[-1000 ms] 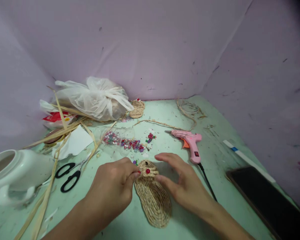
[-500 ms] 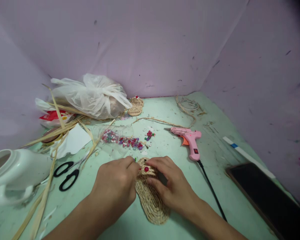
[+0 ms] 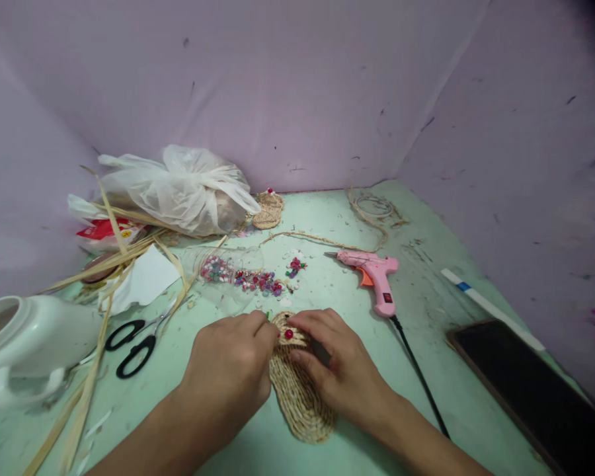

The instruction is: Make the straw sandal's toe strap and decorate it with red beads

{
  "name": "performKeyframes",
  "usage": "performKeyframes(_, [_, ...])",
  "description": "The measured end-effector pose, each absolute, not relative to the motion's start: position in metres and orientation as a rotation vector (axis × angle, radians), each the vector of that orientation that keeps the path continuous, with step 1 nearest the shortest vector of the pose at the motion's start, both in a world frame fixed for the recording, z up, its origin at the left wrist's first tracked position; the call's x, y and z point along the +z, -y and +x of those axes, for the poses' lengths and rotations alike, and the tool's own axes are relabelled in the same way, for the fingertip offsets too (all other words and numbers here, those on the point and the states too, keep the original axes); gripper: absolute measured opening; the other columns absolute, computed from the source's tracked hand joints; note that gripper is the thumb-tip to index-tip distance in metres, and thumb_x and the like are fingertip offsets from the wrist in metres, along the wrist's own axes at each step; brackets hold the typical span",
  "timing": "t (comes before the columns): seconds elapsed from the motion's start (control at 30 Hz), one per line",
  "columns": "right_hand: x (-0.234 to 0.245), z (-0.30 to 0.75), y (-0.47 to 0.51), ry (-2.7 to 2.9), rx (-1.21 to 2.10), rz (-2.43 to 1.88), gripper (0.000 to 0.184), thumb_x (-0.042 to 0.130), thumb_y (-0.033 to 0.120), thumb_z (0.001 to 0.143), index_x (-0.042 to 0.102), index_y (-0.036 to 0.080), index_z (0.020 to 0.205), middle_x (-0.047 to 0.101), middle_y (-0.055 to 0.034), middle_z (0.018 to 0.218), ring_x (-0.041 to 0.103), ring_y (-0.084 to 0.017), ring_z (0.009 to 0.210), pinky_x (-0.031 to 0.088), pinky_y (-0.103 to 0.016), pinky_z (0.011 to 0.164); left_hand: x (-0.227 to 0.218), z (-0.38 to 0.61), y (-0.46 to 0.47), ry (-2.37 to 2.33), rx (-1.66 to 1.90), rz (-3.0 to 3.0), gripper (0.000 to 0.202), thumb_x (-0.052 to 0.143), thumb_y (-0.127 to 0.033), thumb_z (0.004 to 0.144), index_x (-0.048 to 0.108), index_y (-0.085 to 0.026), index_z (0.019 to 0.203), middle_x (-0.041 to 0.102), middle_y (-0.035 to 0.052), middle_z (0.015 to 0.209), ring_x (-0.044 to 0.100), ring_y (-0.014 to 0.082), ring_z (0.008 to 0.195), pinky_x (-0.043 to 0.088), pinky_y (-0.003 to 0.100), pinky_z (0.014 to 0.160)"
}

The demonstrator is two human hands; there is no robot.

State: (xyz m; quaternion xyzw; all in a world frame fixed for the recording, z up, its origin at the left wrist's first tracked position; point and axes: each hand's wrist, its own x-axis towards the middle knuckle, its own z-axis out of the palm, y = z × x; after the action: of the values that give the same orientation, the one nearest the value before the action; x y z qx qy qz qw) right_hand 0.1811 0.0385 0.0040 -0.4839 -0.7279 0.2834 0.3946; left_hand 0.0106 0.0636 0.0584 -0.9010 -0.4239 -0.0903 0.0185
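Observation:
A small woven straw slipper [image 3: 302, 403] lies on the table in front of me, toe end away, with a red bead [image 3: 289, 334] on its strap. My right hand [image 3: 344, 360] grips the strap from the right, thumb at its near edge and fingers over its far edge. On the left side of the strap, my left hand [image 3: 233, 360] is closed in a pinch. Its fingertips are mostly hidden; a speck of green and a bit of red show beside them, so I cannot tell what it holds.
Beyond the hands, colourful beads [image 3: 260, 282] spill from a clear cup [image 3: 193, 268]. A pink glue gun [image 3: 374, 271] lies right, its cord running nearer. Scissors [image 3: 141, 344], straw strips [image 3: 96, 357] and a white jar [image 3: 54, 327] sit left. A phone [image 3: 520, 390] lies right; another woven slipper [image 3: 268, 211] lies behind.
Both hands keep almost the same hold at the slipper's strap. The whole view has shifted very slightly; nothing else has visibly moved.

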Motion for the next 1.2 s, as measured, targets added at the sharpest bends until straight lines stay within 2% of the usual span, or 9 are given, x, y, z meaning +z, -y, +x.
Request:
performKeyframes(0.57, [0.001, 0.179, -0.040, 1.814, 0.681, -1.201, 0.032, 0.050, 0.008, 0.082, 0.059, 0.022, 0.109, 0.063, -0.0075, 0.101, 0.054, -0.020, 0.092, 0.048, -0.039, 0.080, 0.051, 0.010, -0.062, 1.100, -0.396, -2.756, 0.028, 0.043, -0.002, 0.065, 0.062, -0.019, 0.076, 0.059, 0.0013, 0.063, 0.052, 0.0177, 0.055, 0.037, 0.028, 0.049])
performKeyframes(0.73, [0.001, 0.179, -0.039, 1.816, 0.682, -1.207, 0.031, 0.050, 0.010, 0.083, 0.060, 0.023, 0.109, 0.064, -0.0067, 0.101, 0.055, -0.019, 0.092, 0.049, -0.038, 0.080, 0.053, 0.009, -0.064, 1.255, -0.407, -2.866, 0.025, 0.042, -0.008, 0.076, 0.063, -0.020, 0.079, 0.061, 0.0013, 0.065, 0.055, 0.0156, 0.057, 0.040, 0.025, 0.051])
performKeyframes(0.93, [0.004, 0.180, -0.040, 1.814, 0.716, -1.220, 0.031, 0.052, 0.009, 0.082, 0.059, 0.022, 0.108, 0.063, -0.0071, 0.101, 0.054, -0.020, 0.091, 0.048, -0.039, 0.080, 0.070, 0.001, -0.071, 1.582, -0.350, -3.066, 0.023, 0.043, -0.017, 0.084, 0.062, -0.022, 0.095, 0.067, 0.0013, 0.082, 0.061, 0.0156, 0.073, 0.045, 0.026, 0.065])
performKeyframes(1.1, [0.002, 0.180, -0.039, 1.816, 0.714, -1.224, 0.033, 0.053, 0.008, 0.081, 0.058, 0.023, 0.109, 0.063, -0.0063, 0.100, 0.053, -0.020, 0.092, 0.048, -0.039, 0.079, 0.071, 0.001, -0.076, 1.780, -0.415, -3.130, 0.019, 0.048, -0.016, 0.082, 0.065, -0.022, 0.077, 0.065, -0.0009, 0.073, 0.058, 0.0140, 0.069, 0.043, 0.025, 0.065])
performKeyframes(1.2, [0.001, 0.181, -0.039, 1.814, 0.716, -1.224, 0.032, 0.053, 0.008, 0.081, 0.058, 0.022, 0.109, 0.063, -0.0059, 0.101, 0.054, -0.020, 0.092, 0.048, -0.038, 0.080, 0.066, 0.005, -0.077, 1.850, -0.448, -3.111, 0.018, 0.050, -0.015, 0.081, 0.065, -0.021, 0.076, 0.065, -0.0010, 0.073, 0.057, 0.0141, 0.069, 0.042, 0.025, 0.065])
